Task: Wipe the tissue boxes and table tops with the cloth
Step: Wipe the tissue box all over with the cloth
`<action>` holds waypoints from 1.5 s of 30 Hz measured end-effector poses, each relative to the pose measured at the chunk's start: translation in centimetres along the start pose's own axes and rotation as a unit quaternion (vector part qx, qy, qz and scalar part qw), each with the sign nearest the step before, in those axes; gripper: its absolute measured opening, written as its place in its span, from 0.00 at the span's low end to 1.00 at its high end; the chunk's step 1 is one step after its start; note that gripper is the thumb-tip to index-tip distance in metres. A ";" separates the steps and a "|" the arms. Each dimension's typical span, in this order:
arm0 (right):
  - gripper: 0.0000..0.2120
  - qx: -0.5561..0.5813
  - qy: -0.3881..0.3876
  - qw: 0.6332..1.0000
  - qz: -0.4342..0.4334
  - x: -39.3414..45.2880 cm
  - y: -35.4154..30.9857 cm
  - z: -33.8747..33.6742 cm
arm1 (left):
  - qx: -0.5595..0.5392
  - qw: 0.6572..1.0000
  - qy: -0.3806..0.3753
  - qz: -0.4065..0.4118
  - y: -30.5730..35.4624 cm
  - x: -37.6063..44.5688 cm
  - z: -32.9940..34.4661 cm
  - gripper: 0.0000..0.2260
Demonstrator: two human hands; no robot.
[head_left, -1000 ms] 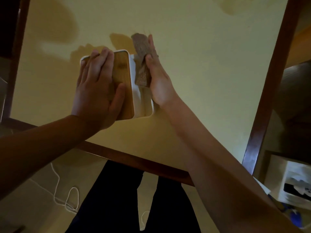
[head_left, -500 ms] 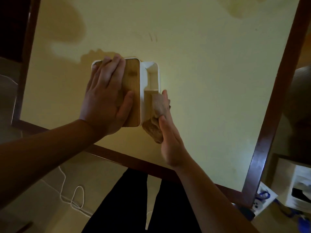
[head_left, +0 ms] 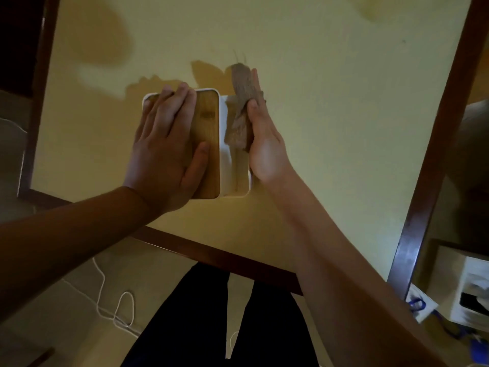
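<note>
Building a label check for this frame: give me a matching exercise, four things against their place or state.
Things:
1. left hand
2. cloth
3. tissue box
4. white cord

Places or states:
A. on the floor
B. flat on the wooden lid
C. on the table, near its front edge
D. pressed against the box's right side by the right hand

Pairs: 1-B, 2-D, 3-C, 4-A

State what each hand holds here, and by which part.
The right hand holds the brown cloth by its middle, thumb pinning it against the palm. The left hand holds nothing; it presses flat on the tissue box lid.
</note>
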State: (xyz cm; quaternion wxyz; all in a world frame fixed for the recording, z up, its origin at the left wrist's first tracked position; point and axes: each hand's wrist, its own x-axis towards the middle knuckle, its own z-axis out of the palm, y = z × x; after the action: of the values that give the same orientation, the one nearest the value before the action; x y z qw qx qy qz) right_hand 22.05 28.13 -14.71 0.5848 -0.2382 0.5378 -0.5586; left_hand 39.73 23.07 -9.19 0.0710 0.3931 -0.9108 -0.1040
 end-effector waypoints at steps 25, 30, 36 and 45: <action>0.33 -0.069 -0.069 0.995 -0.011 -1.6 1.5 -3.1 | 0.019 0.950 -0.149 0.274 -3.1 3.8 -2.0 0.33; 0.27 -0.141 -0.076 0.984 -0.076 -2.3 2.3 -3.0 | 0.071 0.909 -0.181 0.369 -4.7 6.8 -3.5 0.32; 0.25 -0.211 -0.011 0.966 -0.150 -2.8 2.8 -2.7 | 0.055 0.946 -0.104 0.301 -3.5 5.9 -3.5 0.27; 0.28 -0.191 -0.059 0.973 -0.114 -3.2 3.2 -1.2 | -0.048 0.989 -0.011 -0.138 1.0 3.1 -0.3 0.35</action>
State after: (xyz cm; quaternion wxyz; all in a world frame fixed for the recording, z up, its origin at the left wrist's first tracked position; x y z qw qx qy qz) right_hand 22.89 32.26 -16.79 0.4918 -0.4380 0.5681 -0.4934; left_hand 36.97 21.46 -8.48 0.0643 0.5096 -0.8428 -0.1605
